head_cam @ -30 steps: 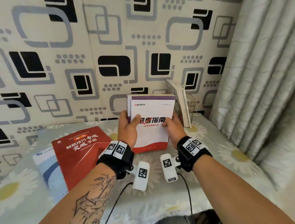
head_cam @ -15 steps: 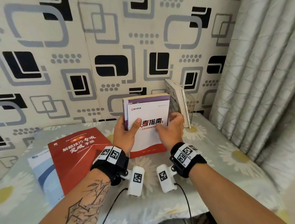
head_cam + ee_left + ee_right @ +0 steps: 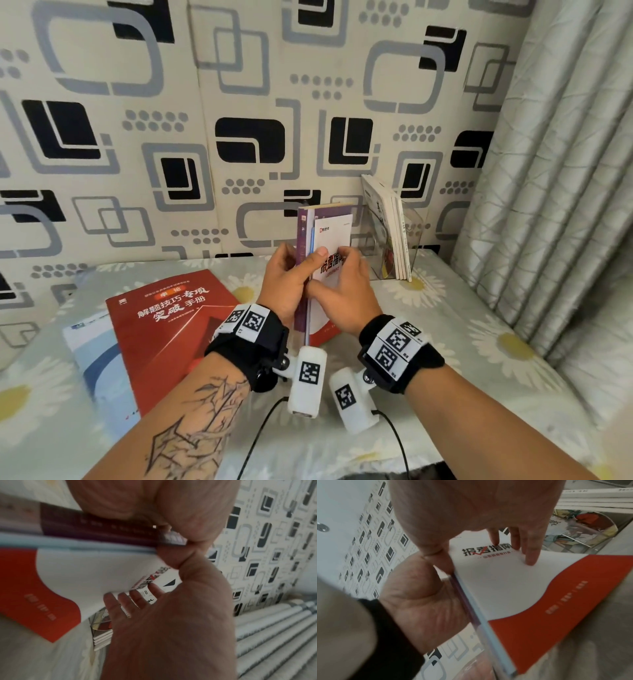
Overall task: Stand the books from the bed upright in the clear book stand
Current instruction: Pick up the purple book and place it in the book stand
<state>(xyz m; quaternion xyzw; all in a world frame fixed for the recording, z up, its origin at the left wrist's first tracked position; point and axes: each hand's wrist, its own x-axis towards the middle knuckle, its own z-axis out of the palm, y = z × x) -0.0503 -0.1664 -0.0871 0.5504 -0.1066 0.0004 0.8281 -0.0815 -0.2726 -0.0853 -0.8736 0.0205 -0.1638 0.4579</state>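
Observation:
I hold a small stack upright above the bed: a white-and-red book (image 3: pixel 334 236) in front, a thin blue one, and a purple book (image 3: pixel 303 236) behind. My left hand (image 3: pixel 284 284) grips the stack at its spine side, thumb on the front. My right hand (image 3: pixel 342 294) lies on the white cover (image 3: pixel 505 581), fingers (image 3: pixel 529 555) straight, thumb at the spine edge. The clear book stand (image 3: pixel 412 240) is just to the right, against the wall, with several thin books (image 3: pixel 390 226) leaning in it. A red book (image 3: pixel 164 329) lies flat on the bed, on a blue-and-white book (image 3: pixel 89 346).
The patterned wall (image 3: pixel 239 102) is close behind the stand. A grey curtain (image 3: pixel 548 171) hangs at the right. The daisy-print bedsheet (image 3: pixel 462 325) runs to the curtain. Cables trail from both wrist cameras toward me.
The stack has turned from facing me to nearly spine-on and shifted slightly right toward the stand. My right hand slid from the cover's right edge onto its face.

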